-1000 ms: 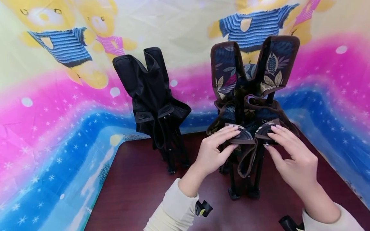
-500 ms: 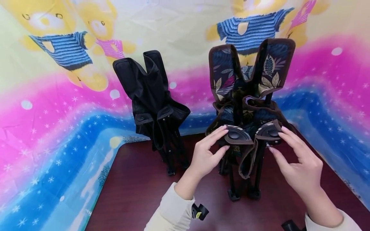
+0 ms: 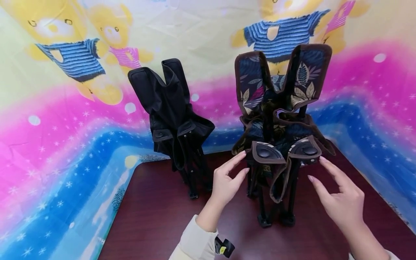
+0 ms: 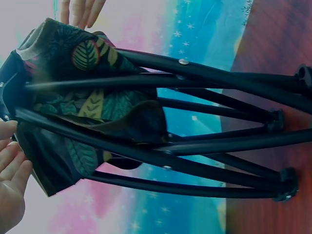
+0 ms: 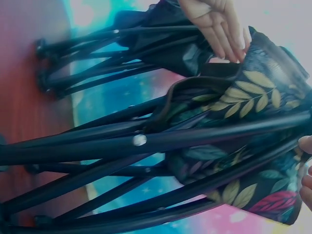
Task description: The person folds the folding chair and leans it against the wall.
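Note:
A folded camping chair in dark leaf-print fabric with brown edging (image 3: 307,81) stands upright on black legs. Two front corner flaps of its seat face me, each with a round black cap (image 3: 264,153). My left hand (image 3: 226,185) is beside the left flap, thumb and fingers spread apart and nothing held. Whether its fingertip touches the chair's corner I cannot tell. At the other side, my right hand (image 3: 345,195) is parted likewise, its index fingertip close to the right flap. In the left wrist view, the crossed leg tubes (image 4: 209,83) show beneath the fabric.
A second folded chair, plain black (image 3: 167,95), stands to the left of the patterned one. Both are on a dark red-brown table (image 3: 156,220) with rounded corners. Behind hangs a cloth backdrop (image 3: 81,151) printed with bears.
Both hands have drawn apart and away from the seat flaps they were touching, the left one leftward, the right one rightward. The flaps and caps are now uncovered. The chairs stay put.

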### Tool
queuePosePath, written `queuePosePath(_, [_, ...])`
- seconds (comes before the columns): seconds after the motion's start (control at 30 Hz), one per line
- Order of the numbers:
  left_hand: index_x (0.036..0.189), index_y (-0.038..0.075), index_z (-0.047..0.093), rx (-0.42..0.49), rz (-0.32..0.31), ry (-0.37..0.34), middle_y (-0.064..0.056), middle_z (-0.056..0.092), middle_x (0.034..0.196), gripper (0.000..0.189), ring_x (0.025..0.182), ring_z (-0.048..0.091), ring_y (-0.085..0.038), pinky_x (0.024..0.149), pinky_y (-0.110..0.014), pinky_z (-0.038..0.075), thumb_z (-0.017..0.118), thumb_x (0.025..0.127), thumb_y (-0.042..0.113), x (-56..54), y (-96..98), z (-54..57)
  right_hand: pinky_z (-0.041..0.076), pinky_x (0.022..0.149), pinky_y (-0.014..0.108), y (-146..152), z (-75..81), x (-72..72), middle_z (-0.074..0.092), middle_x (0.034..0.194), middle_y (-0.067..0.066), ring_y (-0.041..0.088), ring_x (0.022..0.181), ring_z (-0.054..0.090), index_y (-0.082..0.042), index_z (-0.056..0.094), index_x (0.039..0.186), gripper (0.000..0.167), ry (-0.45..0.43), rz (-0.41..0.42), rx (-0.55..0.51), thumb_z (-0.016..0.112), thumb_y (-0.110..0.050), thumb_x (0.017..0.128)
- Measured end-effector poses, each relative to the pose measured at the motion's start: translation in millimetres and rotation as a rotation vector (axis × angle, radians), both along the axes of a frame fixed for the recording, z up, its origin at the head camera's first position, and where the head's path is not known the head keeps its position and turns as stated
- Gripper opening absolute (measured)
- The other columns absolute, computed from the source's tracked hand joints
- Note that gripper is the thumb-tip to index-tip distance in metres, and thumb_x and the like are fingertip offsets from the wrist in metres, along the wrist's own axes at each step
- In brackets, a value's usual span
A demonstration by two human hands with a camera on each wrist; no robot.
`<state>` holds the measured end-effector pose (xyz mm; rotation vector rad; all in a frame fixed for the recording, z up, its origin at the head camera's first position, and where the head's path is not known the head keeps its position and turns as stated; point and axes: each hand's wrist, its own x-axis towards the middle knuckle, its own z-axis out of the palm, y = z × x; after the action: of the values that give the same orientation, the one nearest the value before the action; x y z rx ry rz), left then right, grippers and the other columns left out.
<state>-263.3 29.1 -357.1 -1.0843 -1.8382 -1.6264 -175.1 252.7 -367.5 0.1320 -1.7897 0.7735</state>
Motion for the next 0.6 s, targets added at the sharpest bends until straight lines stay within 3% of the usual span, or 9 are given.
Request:
queuePosePath(0.1, [0.104, -0.011, 0.057, 0.052, 0.010, -0.044, -0.019, 0.057, 0.107, 0.030, 0.100, 0.054, -0.022, 0.083, -0.032, 0.043, 0.061, 0.074, -0.009, 8.0, -2.3, 2.5, 0.033, 0.085, 0.008, 1.8, -8.7, 0.8, 0.060, 0.105, 0.014, -0.002, 0.102, 0.049, -0.001, 0.061, 0.107, 0.043, -0.057, -0.003, -0.002, 0.068, -0.027, 0.074])
queuePosePath(0.2, [0.102, -0.013, 0.057, 0.083, -0.006, -0.134, -0.023, 0.057, 0.104, 0.029, 0.099, 0.054, -0.027, 0.083, -0.036, 0.043, 0.059, 0.073, -0.012, 15.8, -4.6, 4.9, 0.032, 0.082, 0.005, 1.8, -16.9, 1.0, 0.060, 0.105, 0.013, -0.006, 0.101, 0.047, -0.002, 0.061, 0.108, 0.041, -0.109, 0.000, -0.005, 0.070, -0.014, 0.070])
queuePosePath(0.3, [0.103, -0.013, 0.057, 0.086, -0.028, -0.216, -0.023, 0.056, 0.104, 0.029, 0.100, 0.053, -0.029, 0.083, -0.042, 0.042, 0.059, 0.074, -0.011, 18.2, -5.9, -0.5, 0.034, 0.071, 0.004, 0.3, -24.6, 0.9, 0.060, 0.104, 0.011, -0.012, 0.094, 0.047, -0.004, 0.061, 0.109, 0.045, -0.176, -0.007, -0.006, 0.072, -0.002, 0.065])
queuePosePath(0.4, [0.105, -0.012, 0.056, 0.070, -0.042, -0.284, -0.022, 0.056, 0.106, 0.030, 0.101, 0.052, -0.027, 0.083, -0.044, 0.041, 0.058, 0.075, -0.009, 18.1, -5.8, -9.8, 0.033, 0.063, 0.005, -0.7, -32.9, -0.1, 0.061, 0.101, 0.014, -0.014, 0.066, 0.049, -0.005, 0.060, 0.110, 0.050, -0.252, -0.019, 0.004, 0.072, 0.004, 0.061])
queuePosePath(0.47, [0.106, -0.011, 0.056, 0.055, -0.043, -0.324, -0.020, 0.057, 0.106, 0.030, 0.102, 0.052, -0.025, 0.083, -0.042, 0.042, 0.059, 0.076, -0.008, 17.7, -5.1, -16.1, 0.034, 0.054, 0.007, -1.4, -38.2, -1.3, 0.061, 0.099, 0.017, -0.013, 0.046, 0.038, -0.005, 0.061, 0.109, 0.051, -0.280, -0.019, 0.011, 0.072, 0.005, 0.060])
queuePosePath(0.6, [0.106, -0.009, 0.057, 0.021, -0.034, -0.390, -0.018, 0.058, 0.105, 0.031, 0.102, 0.053, -0.021, 0.083, -0.033, 0.044, 0.060, 0.075, -0.006, 16.8, -2.5, -28.3, 0.030, 0.041, 0.015, -0.4, -51.9, -4.9, 0.061, 0.095, 0.021, -0.006, 0.031, 0.021, -0.002, 0.061, 0.106, 0.046, -0.318, -0.005, 0.003, 0.072, 0.003, 0.062])
